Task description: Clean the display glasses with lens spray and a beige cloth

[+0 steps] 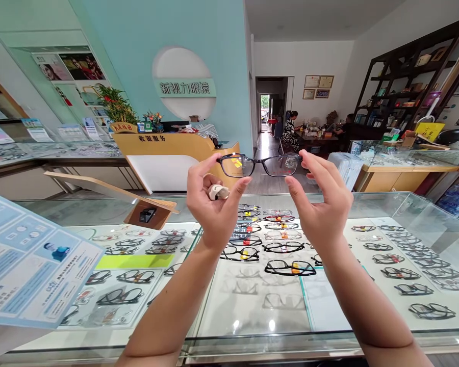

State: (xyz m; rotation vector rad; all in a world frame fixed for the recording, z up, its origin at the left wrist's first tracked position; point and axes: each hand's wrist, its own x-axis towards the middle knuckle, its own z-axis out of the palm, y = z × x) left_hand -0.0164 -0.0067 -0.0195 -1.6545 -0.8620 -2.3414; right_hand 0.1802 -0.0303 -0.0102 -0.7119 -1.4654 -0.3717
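Here, both hands are raised above the glass counter (367,204) and hold a pair of dark-framed glasses (259,165) between them, level and facing the wearer. The left hand (214,201) pinches the glasses' left end between thumb and forefinger, the forefinger curving over the top of the frame and the thumb coming up from beneath. Tucked against that same palm, under the curled remaining fingers, sits a small pale object (218,192); it may be a folded cloth or a bit of plastic, but the view is too small to tell which. The right hand (321,204) grips the other end of the frame in the same manner, forefinger on top, thumb below, with its other fingers loosely bent and free. A small yellow tag (236,162) shows on the lens nearer the left hand.

Below both hands, under the glass, lie rows of spectacle frames (283,247) on pale trays. Beyond the left hand's outer side, a tilted wooden-backed mirror (110,191) stands on the counter, and nearer still on that side a blue printed leaflet (30,265) leans into view. Past the left hand and further back stands a yellow reception desk (168,145) with a plant (117,104) beside it. Beyond the right hand, far back in the room, a person (289,130) sits at a table, well apart from the hands, and a dark shelving unit (409,76) rises along the wall.
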